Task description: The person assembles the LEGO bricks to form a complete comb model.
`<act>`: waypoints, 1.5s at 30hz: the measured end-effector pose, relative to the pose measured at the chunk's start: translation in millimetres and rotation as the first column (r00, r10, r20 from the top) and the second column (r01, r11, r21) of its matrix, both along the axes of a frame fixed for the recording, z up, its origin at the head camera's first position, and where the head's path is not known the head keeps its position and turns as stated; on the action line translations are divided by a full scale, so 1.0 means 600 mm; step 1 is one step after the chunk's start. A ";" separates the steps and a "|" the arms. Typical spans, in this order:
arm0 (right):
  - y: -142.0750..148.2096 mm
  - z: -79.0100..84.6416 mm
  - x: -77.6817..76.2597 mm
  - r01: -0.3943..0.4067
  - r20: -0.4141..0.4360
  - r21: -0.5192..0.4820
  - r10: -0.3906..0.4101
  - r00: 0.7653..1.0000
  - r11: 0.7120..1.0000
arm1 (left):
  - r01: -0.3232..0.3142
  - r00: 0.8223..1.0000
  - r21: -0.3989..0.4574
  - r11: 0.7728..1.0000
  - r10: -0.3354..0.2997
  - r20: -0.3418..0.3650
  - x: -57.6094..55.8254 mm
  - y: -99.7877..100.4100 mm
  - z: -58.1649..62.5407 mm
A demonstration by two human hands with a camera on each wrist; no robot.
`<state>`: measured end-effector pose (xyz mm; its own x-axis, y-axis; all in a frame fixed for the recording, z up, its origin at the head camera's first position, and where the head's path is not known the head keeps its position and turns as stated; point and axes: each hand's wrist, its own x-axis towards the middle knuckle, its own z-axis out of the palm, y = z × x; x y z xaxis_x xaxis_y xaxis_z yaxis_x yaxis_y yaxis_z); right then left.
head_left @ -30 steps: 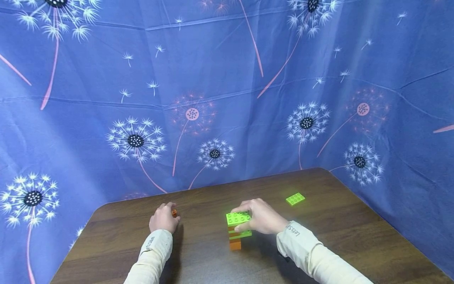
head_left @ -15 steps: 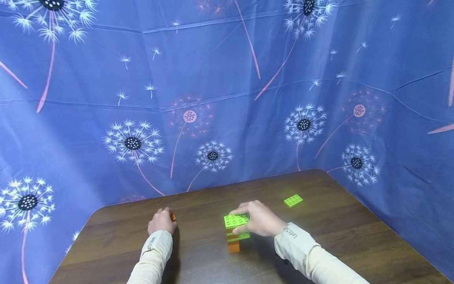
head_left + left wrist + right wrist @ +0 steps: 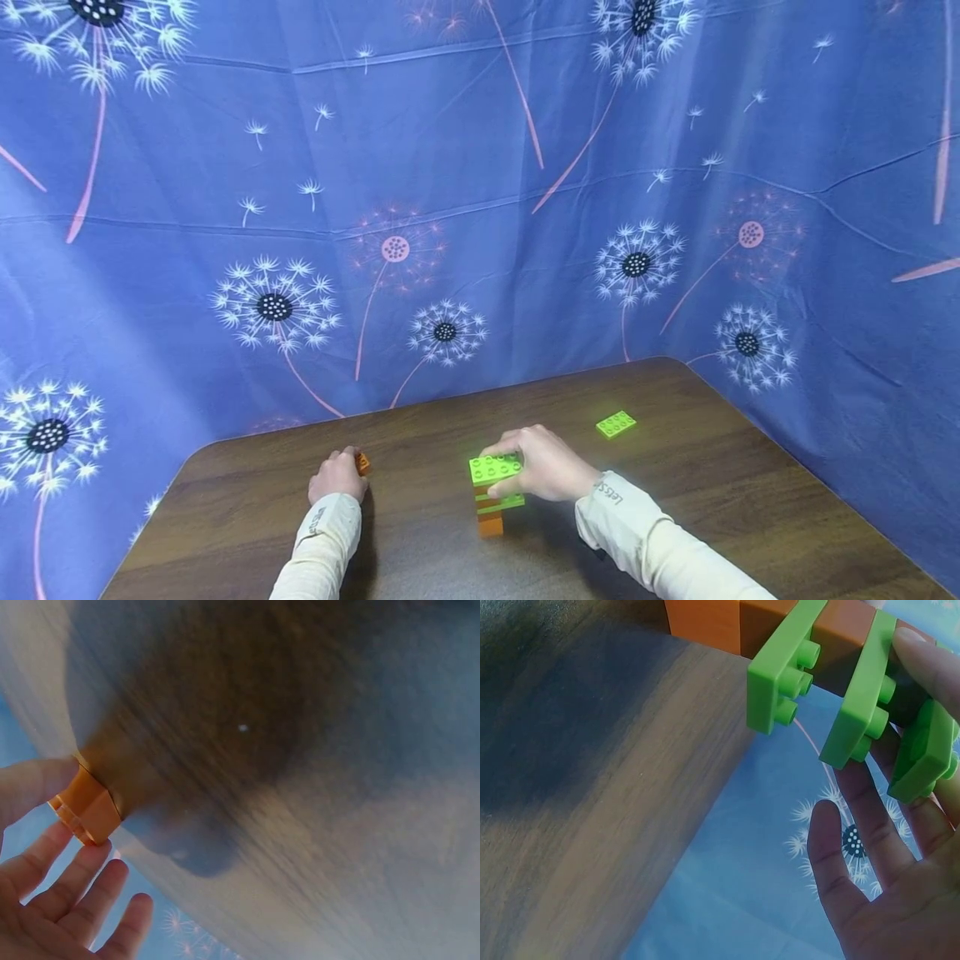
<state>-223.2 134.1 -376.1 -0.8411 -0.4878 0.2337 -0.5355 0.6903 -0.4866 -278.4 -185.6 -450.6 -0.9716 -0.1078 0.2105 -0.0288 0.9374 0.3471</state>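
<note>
My left hand (image 3: 336, 477) pinches a small orange toy brick (image 3: 90, 806) on the left part of the table. In the left wrist view the thumb is on one side of it and fingertips are on the other. My right hand (image 3: 551, 465) grips the upper part of a stack of building bricks (image 3: 491, 492) near the middle. Orange bricks and green studded plates alternate in this stack, with a green plate on top and an orange brick at the foot. The green plates jut out past the orange bricks in the right wrist view. My fingers hide part of the stack.
A loose bright green studded plate (image 3: 617, 424) lies at the back right of the brown wooden table (image 3: 420, 517). Behind the table's far edge hangs a blue curtain (image 3: 480, 208) printed with dandelions.
The head view has shifted slightly. More of the orange brick shows beside my left fingers, and it appears turned. My right hand keeps its grip on the stack, which stays in place.
</note>
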 end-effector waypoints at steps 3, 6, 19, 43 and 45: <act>-0.001 -0.001 0.001 0.006 0.010 -0.008 -0.006 1.000 1.000 | 0.010 1.000 0.006 1.000 -0.010 0.005 -0.002 -0.003 -0.003; -0.002 -0.001 0.003 0.013 0.028 -0.023 -0.013 1.000 1.000 | 0.019 1.000 0.015 1.000 -0.019 0.006 -0.003 -0.005 -0.005; -0.001 -0.002 0.002 0.026 0.046 -0.031 -0.024 0.999 0.999 | 0.008 0.999 0.099 0.995 -0.011 0.030 0.000 -0.006 -0.008; 0.002 -0.003 -0.002 0.024 0.043 -0.038 -0.023 0.999 0.999 | 0.074 0.997 0.125 0.989 -0.075 0.002 0.017 0.024 0.049; 0.001 -0.001 -0.002 0.023 0.046 -0.037 -0.021 0.999 0.999 | 0.088 0.996 0.127 0.988 -0.088 -0.006 0.020 0.030 0.060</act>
